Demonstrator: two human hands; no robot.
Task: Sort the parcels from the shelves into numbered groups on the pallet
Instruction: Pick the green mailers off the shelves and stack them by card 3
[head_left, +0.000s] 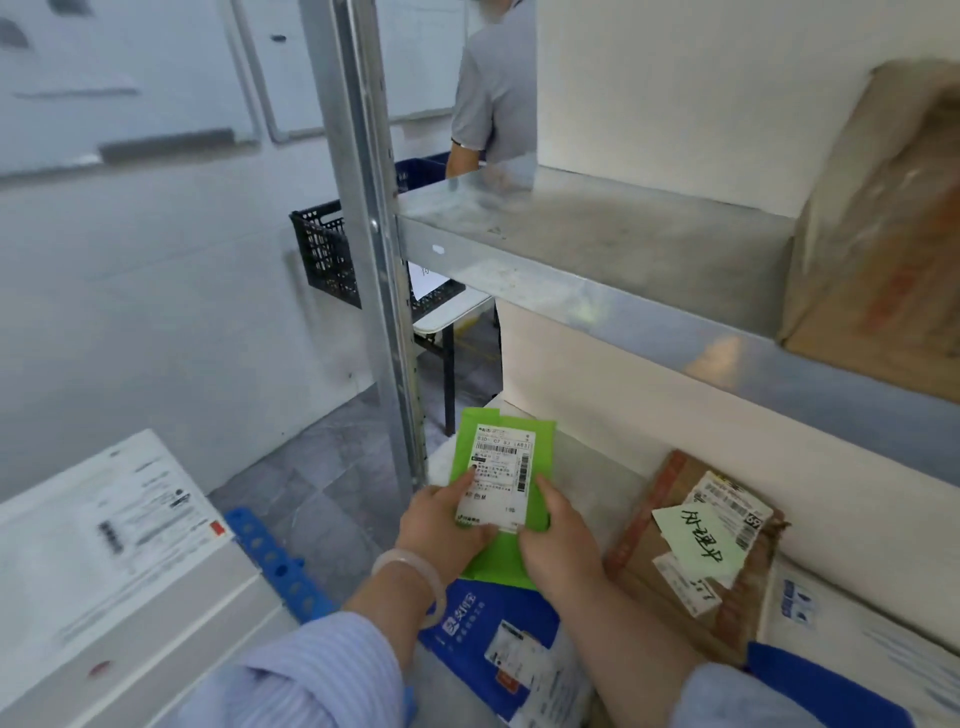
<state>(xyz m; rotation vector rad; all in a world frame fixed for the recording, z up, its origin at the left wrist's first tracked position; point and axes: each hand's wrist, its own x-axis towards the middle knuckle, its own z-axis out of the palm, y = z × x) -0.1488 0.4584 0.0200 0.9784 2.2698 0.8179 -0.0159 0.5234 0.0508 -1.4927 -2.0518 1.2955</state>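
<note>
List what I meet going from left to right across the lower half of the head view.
In order: white box → blue pallet → left hand → green parcel → right hand → brown box → white parcel.

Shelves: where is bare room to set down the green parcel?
The upper shelf is bare from the steel post to the brown carton. On the lower shelf, a patch lies bare between the green parcel and the taped carton. Nearer the person it is crowded with the blue mailer.
</note>
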